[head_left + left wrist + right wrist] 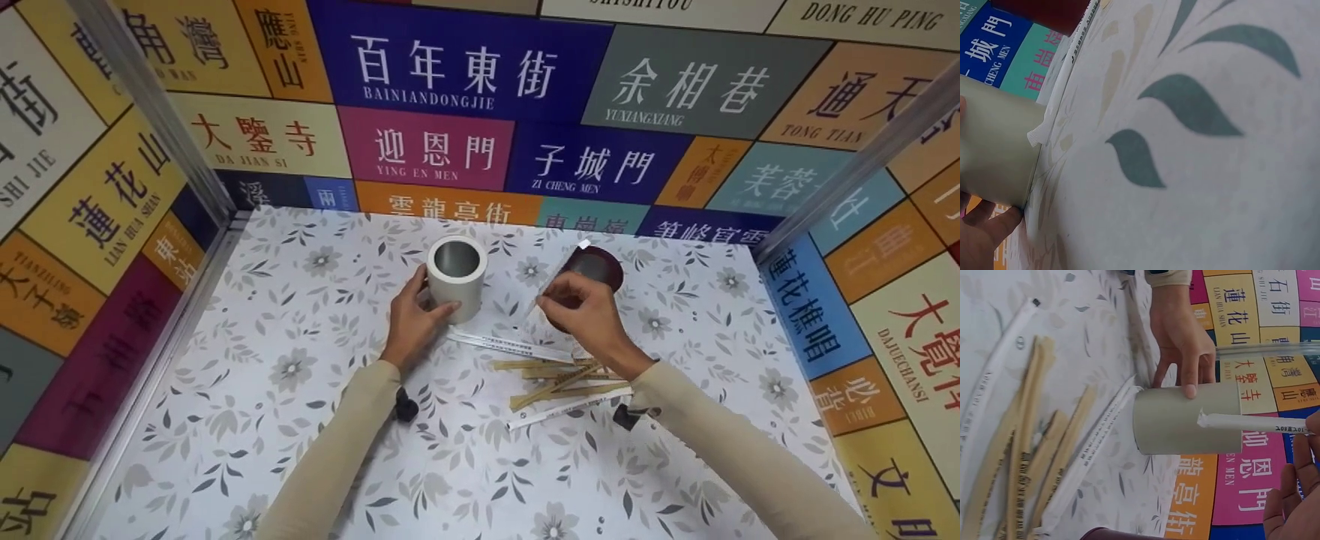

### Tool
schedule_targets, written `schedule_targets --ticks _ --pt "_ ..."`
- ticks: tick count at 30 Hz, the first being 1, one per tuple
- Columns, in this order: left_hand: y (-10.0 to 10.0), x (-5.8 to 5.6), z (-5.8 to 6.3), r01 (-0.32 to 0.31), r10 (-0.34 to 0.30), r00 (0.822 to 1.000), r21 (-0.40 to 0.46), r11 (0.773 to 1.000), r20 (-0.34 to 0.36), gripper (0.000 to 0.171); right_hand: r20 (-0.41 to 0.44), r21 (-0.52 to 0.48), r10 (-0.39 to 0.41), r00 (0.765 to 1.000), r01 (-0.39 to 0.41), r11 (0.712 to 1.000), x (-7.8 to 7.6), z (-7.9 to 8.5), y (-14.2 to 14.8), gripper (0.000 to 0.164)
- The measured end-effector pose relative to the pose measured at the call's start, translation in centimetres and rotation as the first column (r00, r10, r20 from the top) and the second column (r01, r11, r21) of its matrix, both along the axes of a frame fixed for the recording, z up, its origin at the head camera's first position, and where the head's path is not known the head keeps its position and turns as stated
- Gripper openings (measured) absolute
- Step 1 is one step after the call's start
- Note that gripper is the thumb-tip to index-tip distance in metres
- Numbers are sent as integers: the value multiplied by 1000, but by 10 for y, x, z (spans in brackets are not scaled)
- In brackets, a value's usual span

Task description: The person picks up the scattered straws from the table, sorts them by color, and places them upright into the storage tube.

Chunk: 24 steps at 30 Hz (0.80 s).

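A pale grey-green cylindrical container (459,296) with an open top stands upright on the table. My left hand (421,319) grips it, thumb on the near side and fingers round the far left. In the left wrist view only some fingertips show beside the container (999,140). My right hand (589,311) pinches a white paper-wrapped straw (1252,423), which slants up with a white end (584,244) at the top. Behind that hand is a dark red cylindrical container (611,262), partly hidden.
White wrapped straws (517,347) lie just in front of the pale container. Nearer me and to the right, several tan wrapped straws (555,386) lie in a loose pile with another white one (555,412). Printed panels (450,67) wall the floral-covered table (300,450).
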<state>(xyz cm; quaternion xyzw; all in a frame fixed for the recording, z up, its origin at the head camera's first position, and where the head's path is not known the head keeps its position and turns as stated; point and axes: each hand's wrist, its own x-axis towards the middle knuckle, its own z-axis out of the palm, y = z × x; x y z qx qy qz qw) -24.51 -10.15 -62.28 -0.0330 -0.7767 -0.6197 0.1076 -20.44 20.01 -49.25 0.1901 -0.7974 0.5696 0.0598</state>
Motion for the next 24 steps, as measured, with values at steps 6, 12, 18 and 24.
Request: schedule_targets --ticks 6,12,18,24 --pt "-1 1 -1 1 0 1000 -32 999 14 97 -40 -57 -53 998 50 997 -20 5 -16 5" --pt "3 -3 -1 -7 7 1000 -4 1000 -1 96 -82 -103 -96 992 88 991 -25 23 -35 5" --pt "4 -4 -3 2 -2 1000 -2 1000 0 95 -95 -208 -123 988 101 973 -56 3 -47 6" --pt "-1 -1 -4 -13 13 1000 14 1000 4 97 -70 -148 -158 985 146 978 -66 -4 -72 9"
